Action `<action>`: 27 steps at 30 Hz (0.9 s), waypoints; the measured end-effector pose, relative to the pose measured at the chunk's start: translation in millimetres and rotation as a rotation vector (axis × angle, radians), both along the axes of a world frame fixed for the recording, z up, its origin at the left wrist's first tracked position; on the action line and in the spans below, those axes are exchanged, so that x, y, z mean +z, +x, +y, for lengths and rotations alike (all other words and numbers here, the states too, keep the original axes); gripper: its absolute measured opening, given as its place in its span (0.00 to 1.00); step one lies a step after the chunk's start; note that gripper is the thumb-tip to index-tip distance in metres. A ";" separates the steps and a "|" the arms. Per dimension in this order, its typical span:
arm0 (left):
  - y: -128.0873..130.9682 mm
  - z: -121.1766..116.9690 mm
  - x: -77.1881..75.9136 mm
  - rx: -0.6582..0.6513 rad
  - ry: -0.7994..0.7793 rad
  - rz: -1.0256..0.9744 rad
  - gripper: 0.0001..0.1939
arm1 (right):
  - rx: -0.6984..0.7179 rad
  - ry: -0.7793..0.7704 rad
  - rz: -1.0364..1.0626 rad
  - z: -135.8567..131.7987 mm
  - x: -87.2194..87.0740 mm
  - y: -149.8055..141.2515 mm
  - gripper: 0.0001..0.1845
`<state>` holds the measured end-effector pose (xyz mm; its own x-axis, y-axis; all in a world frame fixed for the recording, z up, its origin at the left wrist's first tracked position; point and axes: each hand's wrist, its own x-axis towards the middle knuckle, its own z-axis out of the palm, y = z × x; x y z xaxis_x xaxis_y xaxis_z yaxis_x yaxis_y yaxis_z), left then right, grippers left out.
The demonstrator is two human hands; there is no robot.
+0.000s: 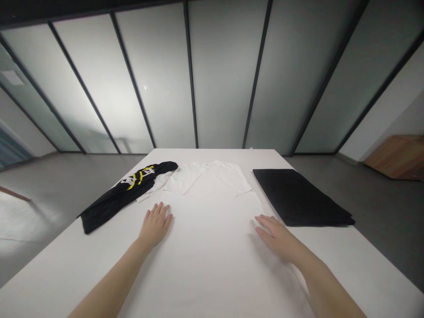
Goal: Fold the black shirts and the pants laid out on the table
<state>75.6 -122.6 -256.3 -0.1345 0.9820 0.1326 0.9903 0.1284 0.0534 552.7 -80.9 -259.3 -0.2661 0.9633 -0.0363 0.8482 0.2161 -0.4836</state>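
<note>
Head view: black garment (pixel 124 196), black stack (pixel 298 196) flank shirt (pixel 208 238).

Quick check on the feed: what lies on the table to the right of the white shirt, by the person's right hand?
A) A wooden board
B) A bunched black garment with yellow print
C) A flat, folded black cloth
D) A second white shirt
C. The flat, folded black cloth lies on the white table just beyond the right hand, to the right of the white shirt.
</note>
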 end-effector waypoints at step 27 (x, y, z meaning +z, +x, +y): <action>284.1 109.8 34.4 -0.628 0.053 -0.530 0.17 | -0.392 -0.058 0.369 13.0 -0.5 2.9 0.41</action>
